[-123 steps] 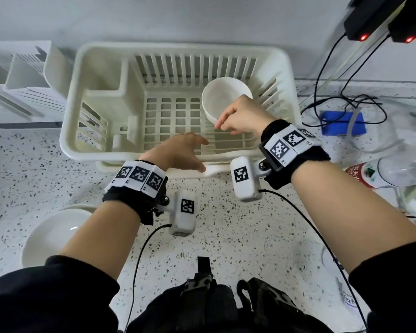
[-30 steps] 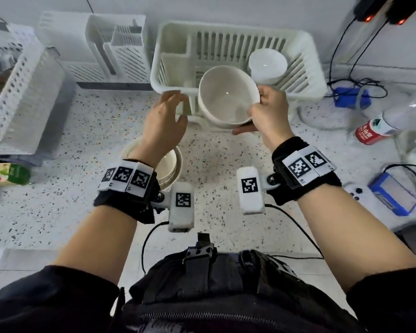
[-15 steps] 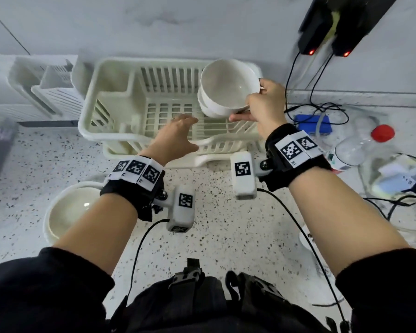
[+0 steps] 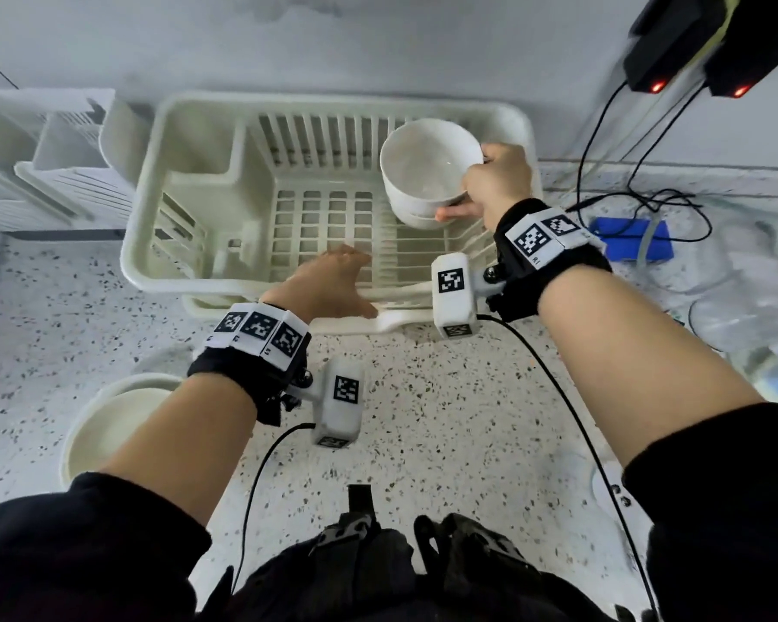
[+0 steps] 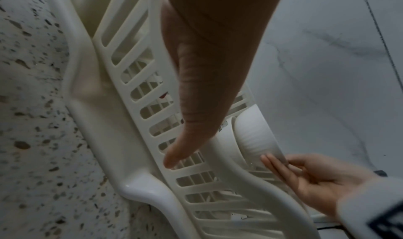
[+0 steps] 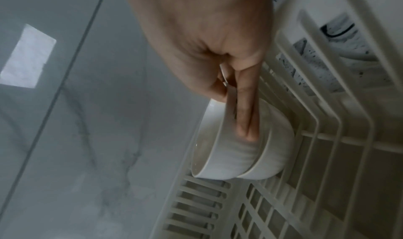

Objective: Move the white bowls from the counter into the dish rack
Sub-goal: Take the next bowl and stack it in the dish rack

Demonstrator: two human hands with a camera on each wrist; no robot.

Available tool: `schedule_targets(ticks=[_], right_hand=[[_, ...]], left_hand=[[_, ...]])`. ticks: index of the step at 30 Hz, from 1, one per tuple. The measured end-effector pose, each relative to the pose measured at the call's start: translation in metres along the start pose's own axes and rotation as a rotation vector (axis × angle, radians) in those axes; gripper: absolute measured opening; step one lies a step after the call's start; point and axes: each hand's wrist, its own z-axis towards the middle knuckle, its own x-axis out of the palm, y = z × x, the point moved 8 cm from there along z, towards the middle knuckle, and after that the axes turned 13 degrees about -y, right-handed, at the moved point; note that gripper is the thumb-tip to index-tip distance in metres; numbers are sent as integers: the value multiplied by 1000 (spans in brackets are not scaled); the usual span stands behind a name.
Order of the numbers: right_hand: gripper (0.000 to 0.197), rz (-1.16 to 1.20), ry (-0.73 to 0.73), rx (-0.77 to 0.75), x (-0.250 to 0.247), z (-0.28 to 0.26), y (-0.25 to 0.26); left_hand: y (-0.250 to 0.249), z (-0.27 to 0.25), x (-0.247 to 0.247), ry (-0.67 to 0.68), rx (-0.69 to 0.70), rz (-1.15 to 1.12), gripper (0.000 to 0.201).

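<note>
Right hand (image 4: pixel 495 181) pinches bowl (image 4: pixel 427 168) rim (nested in another) | left hand (image 4: pixel 329 285) flat on rack (image 4: pixel 189 280) edge

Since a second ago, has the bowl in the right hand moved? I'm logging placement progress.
Yes. The held bowl was over the dish rack's near rim; now it sits nested in the bowl at the rack's far right corner, the right hand holding it.

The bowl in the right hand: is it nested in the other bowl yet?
Nested. The held bowl sits inside the lower bowl in the dish rack, and the right hand grips its rim.
</note>
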Motion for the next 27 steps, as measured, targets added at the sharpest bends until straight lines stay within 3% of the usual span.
schedule_targets(ticks=[11, 27], right_hand=[[38, -22, -42, 18, 7, 17, -8], [36, -27, -48, 36, 5, 23, -14]], left_hand=[[1, 8, 10, 83, 30, -16, 78], [-1, 8, 9, 64, 48, 12, 75]])
